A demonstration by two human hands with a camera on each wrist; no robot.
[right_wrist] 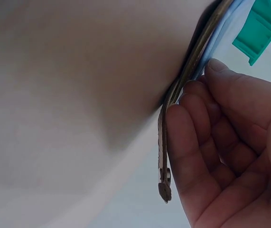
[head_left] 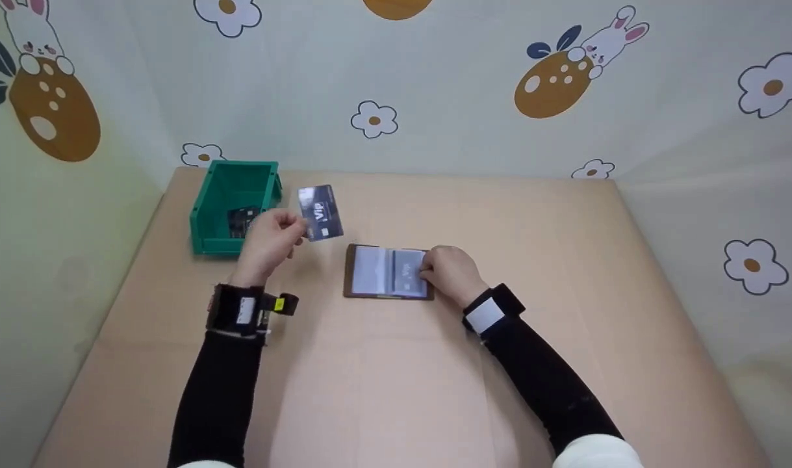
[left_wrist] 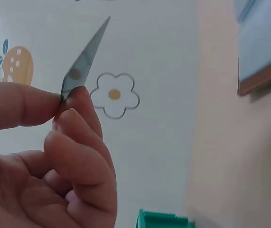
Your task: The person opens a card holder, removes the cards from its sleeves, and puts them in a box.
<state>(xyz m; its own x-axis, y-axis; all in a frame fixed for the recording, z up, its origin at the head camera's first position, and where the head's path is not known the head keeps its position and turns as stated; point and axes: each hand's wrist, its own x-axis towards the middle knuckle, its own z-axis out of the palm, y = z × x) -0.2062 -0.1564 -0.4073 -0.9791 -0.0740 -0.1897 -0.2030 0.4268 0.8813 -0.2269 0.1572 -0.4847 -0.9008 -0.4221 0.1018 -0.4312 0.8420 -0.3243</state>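
Observation:
My left hand (head_left: 269, 240) pinches a dark card marked "Vip" (head_left: 323, 214) between thumb and fingers, raised beside the green bin. In the left wrist view the card (left_wrist: 85, 61) appears nearly edge-on above the fingertips. A brown card holder (head_left: 372, 272) lies spread open on the table, showing clear sleeves; a "Vip" card shows through its right-hand sleeve. At its right edge, my right hand (head_left: 457, 274) pinches the sleeve pages. The right wrist view shows the thumb over the sleeve edge and a strap with a snap (right_wrist: 164, 175) hanging beside the fingers.
A green bin (head_left: 217, 246) stands at the table's back left, with dark cards (head_left: 241, 221) inside. Patterned curtain (head_left: 447, 78) surrounds the back and sides of the wooden table (head_left: 396, 377).

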